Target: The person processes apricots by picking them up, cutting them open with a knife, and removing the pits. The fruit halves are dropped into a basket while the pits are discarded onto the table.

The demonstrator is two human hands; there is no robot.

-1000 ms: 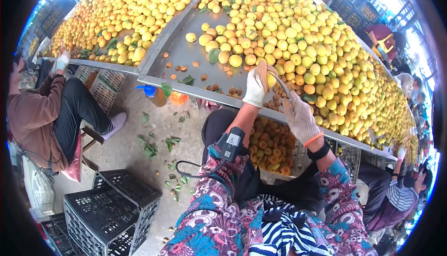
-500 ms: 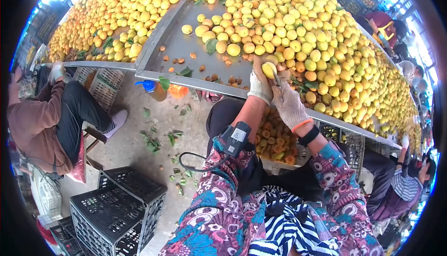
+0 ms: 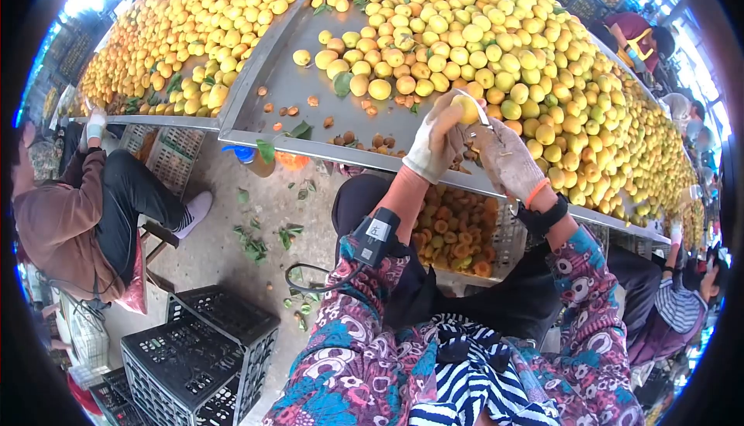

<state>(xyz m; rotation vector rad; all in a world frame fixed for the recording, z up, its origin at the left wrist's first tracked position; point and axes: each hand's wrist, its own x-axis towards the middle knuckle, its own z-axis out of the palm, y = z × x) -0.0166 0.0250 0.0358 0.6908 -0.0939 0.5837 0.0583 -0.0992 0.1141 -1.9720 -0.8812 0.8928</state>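
Note:
My left hand (image 3: 435, 141), in a white glove with bare fingertips, grips a yellow apricot (image 3: 467, 109) over the edge of the metal table. My right hand (image 3: 505, 156), in a worn, stained glove, is closed around a small knife (image 3: 484, 118); its blade stands against or right beside the fruit's right side, and the handle is hidden in the fingers. Beyond both hands lies a big heap of whole apricots (image 3: 496, 39). Under the table edge, between my knees, a crate holds halved apricots (image 3: 453, 232).
Apricot stones (image 3: 380, 142) and leaves lie on the metal table (image 3: 271, 132). Black crates (image 3: 182, 364) stand on the floor at left. A person in a brown top (image 3: 66, 201) sits left; others sit right. A blue-capped bottle (image 3: 252, 159) is below the edge.
Both hands have shifted slightly apart, the right one moving right and down. The apricot has turned in my left hand, and more of the knife blade shows.

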